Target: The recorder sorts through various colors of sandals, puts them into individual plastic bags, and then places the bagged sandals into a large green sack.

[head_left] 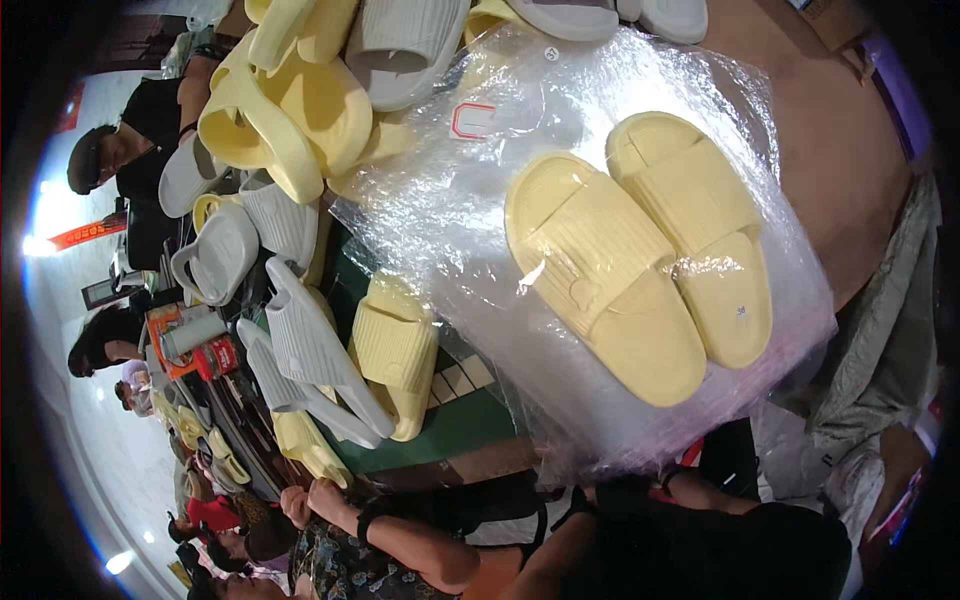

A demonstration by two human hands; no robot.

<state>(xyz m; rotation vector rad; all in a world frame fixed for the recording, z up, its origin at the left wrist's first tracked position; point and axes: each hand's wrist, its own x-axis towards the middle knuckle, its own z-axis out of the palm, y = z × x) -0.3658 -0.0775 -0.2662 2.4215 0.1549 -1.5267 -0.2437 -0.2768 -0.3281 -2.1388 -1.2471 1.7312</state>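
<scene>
Neither of my hands shows in the head view. Nearest lies a pair of pale yellow ribbed slide slippers, a left slide (610, 270) and a right slide (700, 230), side by side on clear plastic bags (480, 230). Shiny creases of plastic surround them, and no hand touches the pair. Left of the bags, a yellow slide (395, 350) and a grey slide (320, 350) rest at the green table edge (470, 430). More yellow slippers (290, 115) and a grey slide (405, 50) are heaped at the upper left.
A brown surface (835, 170) spreads at the right, by a grey cloth (880, 320). Along the lower edge are a co-worker's black top (700, 550) and another bare forearm (420, 550) with a dark wristband. Several people and a red container (215, 357) appear at the left.
</scene>
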